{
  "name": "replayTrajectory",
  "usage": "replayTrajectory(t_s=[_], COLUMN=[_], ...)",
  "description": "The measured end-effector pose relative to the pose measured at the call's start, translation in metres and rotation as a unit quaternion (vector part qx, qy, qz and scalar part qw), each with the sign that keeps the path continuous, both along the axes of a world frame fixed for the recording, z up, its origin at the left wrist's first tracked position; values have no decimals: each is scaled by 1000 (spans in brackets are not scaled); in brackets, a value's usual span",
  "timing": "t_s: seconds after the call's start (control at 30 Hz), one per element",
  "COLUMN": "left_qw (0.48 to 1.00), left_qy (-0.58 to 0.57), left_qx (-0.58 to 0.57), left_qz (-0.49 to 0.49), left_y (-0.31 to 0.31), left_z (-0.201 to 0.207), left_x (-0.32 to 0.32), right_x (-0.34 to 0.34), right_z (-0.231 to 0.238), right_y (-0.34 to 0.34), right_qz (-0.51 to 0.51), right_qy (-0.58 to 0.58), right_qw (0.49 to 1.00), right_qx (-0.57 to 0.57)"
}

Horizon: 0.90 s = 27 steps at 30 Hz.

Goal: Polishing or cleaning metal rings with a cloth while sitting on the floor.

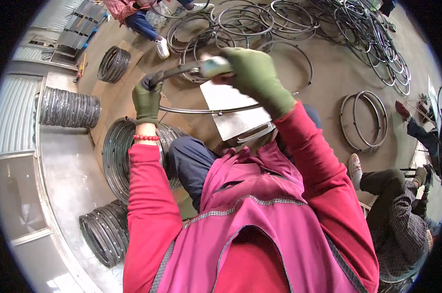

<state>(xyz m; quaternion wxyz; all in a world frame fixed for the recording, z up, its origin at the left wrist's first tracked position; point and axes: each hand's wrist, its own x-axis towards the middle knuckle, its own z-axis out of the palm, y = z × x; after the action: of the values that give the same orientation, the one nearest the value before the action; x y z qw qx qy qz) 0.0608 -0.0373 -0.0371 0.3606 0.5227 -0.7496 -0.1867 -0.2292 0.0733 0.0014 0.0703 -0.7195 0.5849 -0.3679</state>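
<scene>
My left hand (148, 100), in a green glove with dark fingertips, is closed around a metal hoop (211, 111) held in front of me. From that grip a dark section of the hoop runs right toward my other hand. My right hand (257, 73), gloved in green too, is closed on a pale, blurred object (216, 67) pressed against the hoop; motion smears it, so its kind is unclear. Beneath the hoop, in front of my knees, is a white flat-topped surface (228, 124). Stacked hoops (118, 156) stand beside my left leg.
Bundled hoops (69, 108) stand at left, with another bundle (114, 64) farther back and one (106, 232) nearer. Loose hoops (245, 22) cover the far floor. Two hoops (363, 121) lie at right. A co-worker's leg (145, 27) shows far off; another person (401, 219) sits at right.
</scene>
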Motion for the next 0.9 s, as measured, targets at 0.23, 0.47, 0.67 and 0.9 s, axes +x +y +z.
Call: replayTrajectory(t_s=[0.23,0.47,0.67,0.9], left_qw=[991,988,997,946], left_qy=[4,-135,-57,-122], left_qx=[-135,-59,-48,-265], left_qz=[-20,40,16,-144], left_y=[-40,-18,20,98], left_z=[-10,26,42,130], left_x=[3,-89,-112,-164], right_x=[-57,-76,-92,-133], right_z=[-187,-238,-239,-268], right_y=[-4,10,24,48], right_qz=[-5,-54,-76,70], right_qy=[-520,-725,-492,-651], right_qw=[853,674,861,751], right_qx=[39,129,106,83])
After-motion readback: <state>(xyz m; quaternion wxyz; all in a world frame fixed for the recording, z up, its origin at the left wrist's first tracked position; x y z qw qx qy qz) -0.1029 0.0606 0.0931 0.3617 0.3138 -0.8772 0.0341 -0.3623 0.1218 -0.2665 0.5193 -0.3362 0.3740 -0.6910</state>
